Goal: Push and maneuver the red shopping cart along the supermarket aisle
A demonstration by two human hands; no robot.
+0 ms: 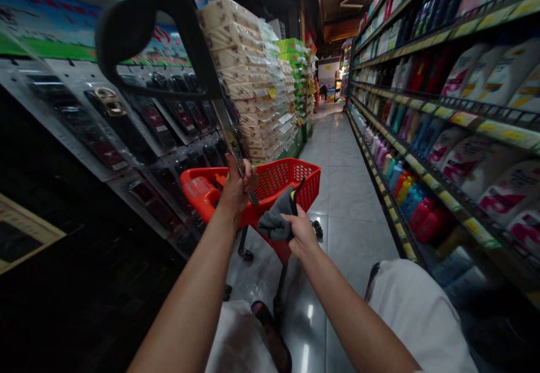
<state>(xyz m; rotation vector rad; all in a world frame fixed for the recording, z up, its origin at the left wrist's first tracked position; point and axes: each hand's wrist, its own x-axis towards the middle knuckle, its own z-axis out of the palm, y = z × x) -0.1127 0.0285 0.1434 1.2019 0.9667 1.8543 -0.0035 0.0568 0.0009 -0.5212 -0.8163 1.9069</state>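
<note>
My left hand is closed around the narrow metal strip of a long tool. The tool's black closed-loop handle rises close to the camera at the upper left; its exact kind is unclear. Pinched in my right hand is a bunched grey cloth with a black and yellow edge. Both hands are at the near side of a red plastic shopping cart with perforated basket walls. The cloth overlaps the cart's near rim in view, and I cannot tell whether they touch.
Shelves of bottles line the right side. Packaged belts hang at the left, beside a tall stack of wrapped packs. A tiled aisle floor runs ahead. My knees in white clothing are at the bottom.
</note>
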